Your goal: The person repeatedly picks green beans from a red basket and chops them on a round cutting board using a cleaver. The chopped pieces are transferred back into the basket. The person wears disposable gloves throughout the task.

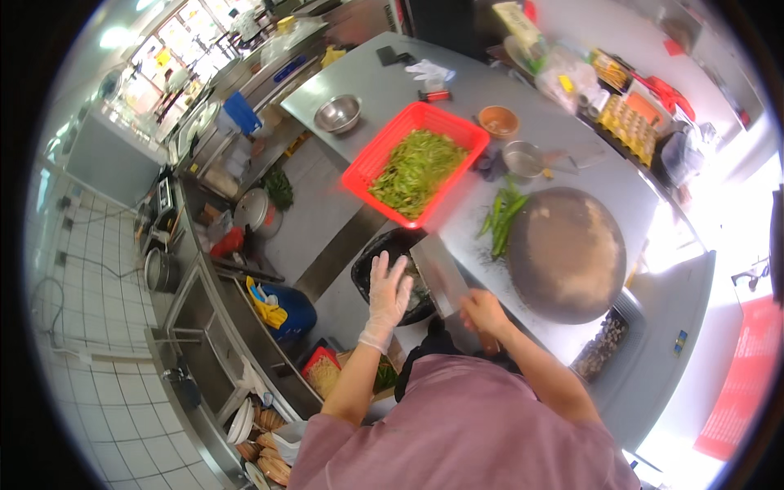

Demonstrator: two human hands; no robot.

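My right hand point(487, 315) grips the wooden handle of a broad cleaver point(442, 272), its blade pointing up and left, past the edge of the steel table point(441, 248). My left hand point(389, 294), in a clear disposable glove, is held out with its fingers apart and nothing in it. Below both hands, on the floor, stands a bin with a black liner point(367, 269). Cut green vegetable strips point(416, 171) fill part of a red plastic basket point(361, 180) on the table. Whole green peppers point(503, 214) lie against a thick round chopping block point(566, 251).
A steel bowl point(338, 114), an orange bowl point(499, 121) and a strainer point(522, 159) stand farther back on the table. To the left are a blue bin point(300, 312) with yellow gloves and a steel sink point(208, 349). An egg tray point(628, 128) sits on the right-hand shelf.
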